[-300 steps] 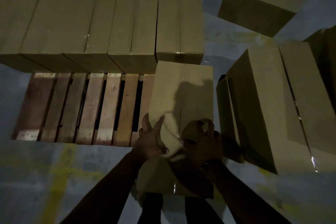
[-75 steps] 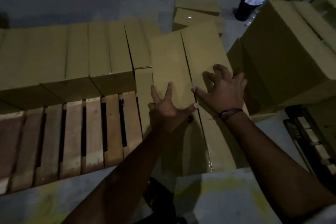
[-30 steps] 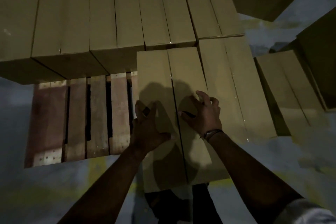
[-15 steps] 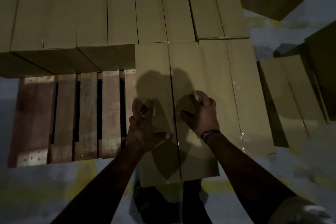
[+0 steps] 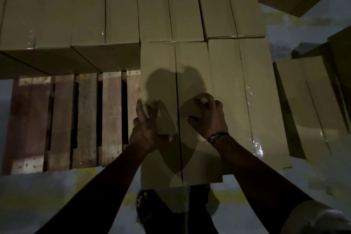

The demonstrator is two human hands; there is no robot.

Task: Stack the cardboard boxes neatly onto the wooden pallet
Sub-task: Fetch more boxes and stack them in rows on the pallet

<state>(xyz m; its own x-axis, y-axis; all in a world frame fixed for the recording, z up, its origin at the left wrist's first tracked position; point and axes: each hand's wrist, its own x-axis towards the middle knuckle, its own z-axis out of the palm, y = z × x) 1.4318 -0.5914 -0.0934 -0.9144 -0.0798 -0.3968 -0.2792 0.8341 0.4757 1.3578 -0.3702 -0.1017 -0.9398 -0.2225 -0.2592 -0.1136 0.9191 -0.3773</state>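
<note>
The cardboard box [image 5: 161, 59] lies on the right part of the wooden pallet [image 5: 85, 119]. Its far end meets the back row of boxes [image 5: 121, 5], and its right side meets a neighbouring box [image 5: 237, 91]. The left hand [image 5: 150, 125] rests spread wide on the top. The right hand [image 5: 208, 118] sets bent fingers there; the dim view does not show whether it grips.

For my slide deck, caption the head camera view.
Left hand and right hand rest on a cardboard box on the wooden pallet.
</note>
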